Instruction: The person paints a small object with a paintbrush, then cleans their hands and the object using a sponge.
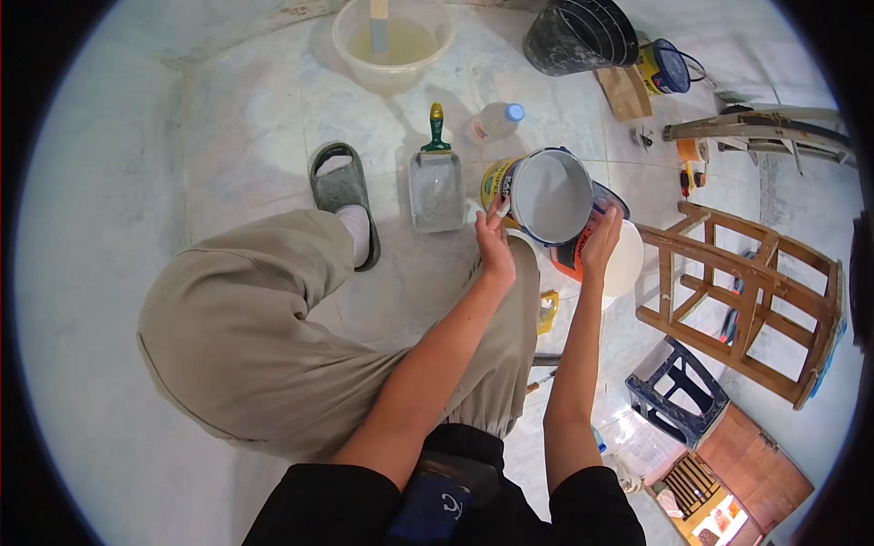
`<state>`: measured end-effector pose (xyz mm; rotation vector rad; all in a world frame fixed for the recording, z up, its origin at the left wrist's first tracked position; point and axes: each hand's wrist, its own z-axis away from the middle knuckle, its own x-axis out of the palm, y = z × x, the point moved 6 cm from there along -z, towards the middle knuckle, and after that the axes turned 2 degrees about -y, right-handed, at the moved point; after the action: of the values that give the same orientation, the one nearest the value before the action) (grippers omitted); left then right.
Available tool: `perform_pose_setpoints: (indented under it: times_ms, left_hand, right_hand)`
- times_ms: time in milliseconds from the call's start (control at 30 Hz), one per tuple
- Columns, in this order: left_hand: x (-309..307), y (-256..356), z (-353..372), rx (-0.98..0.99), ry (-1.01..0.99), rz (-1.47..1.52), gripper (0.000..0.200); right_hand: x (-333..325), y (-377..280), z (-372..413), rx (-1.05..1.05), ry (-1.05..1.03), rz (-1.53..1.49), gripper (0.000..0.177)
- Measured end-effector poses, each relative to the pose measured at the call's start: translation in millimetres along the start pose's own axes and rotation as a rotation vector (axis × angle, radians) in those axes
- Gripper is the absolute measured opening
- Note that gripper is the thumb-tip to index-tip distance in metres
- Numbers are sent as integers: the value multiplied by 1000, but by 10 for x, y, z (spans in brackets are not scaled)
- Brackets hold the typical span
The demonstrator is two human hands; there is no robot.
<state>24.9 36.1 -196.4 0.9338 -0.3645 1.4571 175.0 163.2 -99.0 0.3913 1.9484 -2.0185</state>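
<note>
A paint bucket with a yellow label tilts toward me, its pale grey inside showing. My left hand presses its fingers against the label side. At the opposite side, my right hand curves along the lower wall, so the bucket sits between both hands. Partly hidden behind it is an orange and black container. A round white lid lies beside my right wrist. To the left, a brush with a green handle rests across the end of a grey paint tray.
A capped plastic bottle lies beyond the tray. Farther off stand a tub of cloudy liquid and a black bucket. On the right are a wooden stool and a dark plastic stool. My slippered foot is at left.
</note>
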Motion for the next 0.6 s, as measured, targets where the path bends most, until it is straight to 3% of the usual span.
perform_pose_setpoints:
  times_ms: [233, 367, 433, 533, 600]
  left_hand:
    - [-222, -32, 66, -26, 138, -50, 60]
    - [-221, -53, 83, -83, 138, -71, 55]
    - [-262, -42, 65, -176, 87, -132, 57]
    - [-305, 80, 36, -309, 207, -229, 76]
    - [-233, 264, 47, -290, 166, -289, 80]
  right_hand:
    - [-29, 43, 326, 1, -54, -109, 63]
    - [-40, 37, 413, 12, -59, -140, 61]
    - [-67, 16, 476, 27, -48, -163, 59]
    - [-107, -38, 575, 42, -22, -156, 50]
    - [-123, -75, 647, 2, 20, -148, 46]
